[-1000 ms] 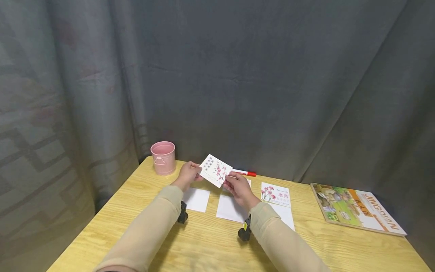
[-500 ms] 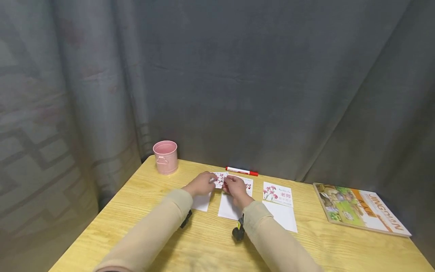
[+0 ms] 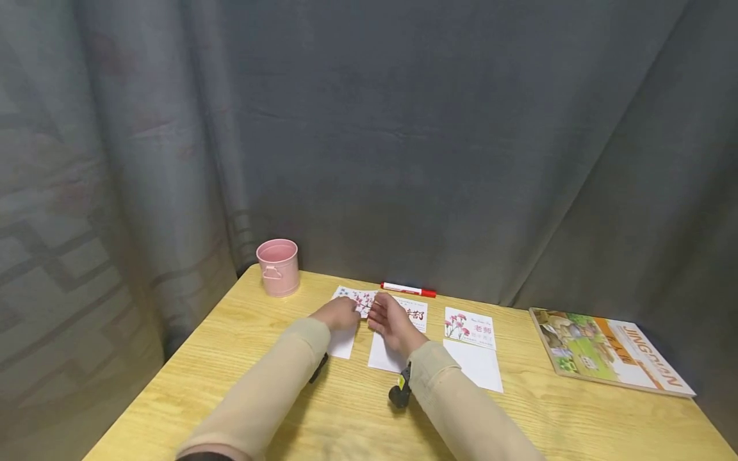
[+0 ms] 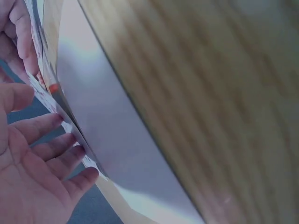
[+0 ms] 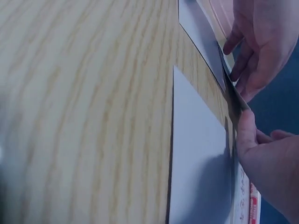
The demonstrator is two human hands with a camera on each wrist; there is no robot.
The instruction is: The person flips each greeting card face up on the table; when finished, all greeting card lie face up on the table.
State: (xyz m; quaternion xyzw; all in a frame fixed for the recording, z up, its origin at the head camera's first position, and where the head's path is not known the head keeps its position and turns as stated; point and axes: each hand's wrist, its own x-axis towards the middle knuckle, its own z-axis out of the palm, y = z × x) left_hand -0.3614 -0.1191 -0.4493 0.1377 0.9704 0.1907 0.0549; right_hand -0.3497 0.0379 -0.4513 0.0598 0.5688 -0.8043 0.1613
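In the head view, a white card (image 3: 362, 299) printed with pink blossoms lies at the top of a white paper sheet (image 3: 343, 344). My left hand (image 3: 337, 314) is over its lower edge. The left wrist view shows that hand's fingers (image 4: 65, 163) stretched out, touching the card, thumb apart. My right hand (image 3: 396, 323) is at the card's right end, fingers loosely bent. In the right wrist view, the right thumb (image 5: 246, 128) touches the card's end. Under the right hand lie a card with red characters (image 3: 416, 314) and a white sheet (image 3: 385, 353).
A pink bucket (image 3: 278, 269) stands at the back left corner. A red-and-white marker (image 3: 408, 290) lies along the back edge. To the right are a carnation card (image 3: 469, 326), a white sheet (image 3: 476, 365) and a picture book (image 3: 612, 351). A grey curtain (image 3: 403, 141) hangs behind the table.
The blossom card has come down from the air onto the table at the left. Both hands lowered with it, and the right hand's fingers have since loosened.
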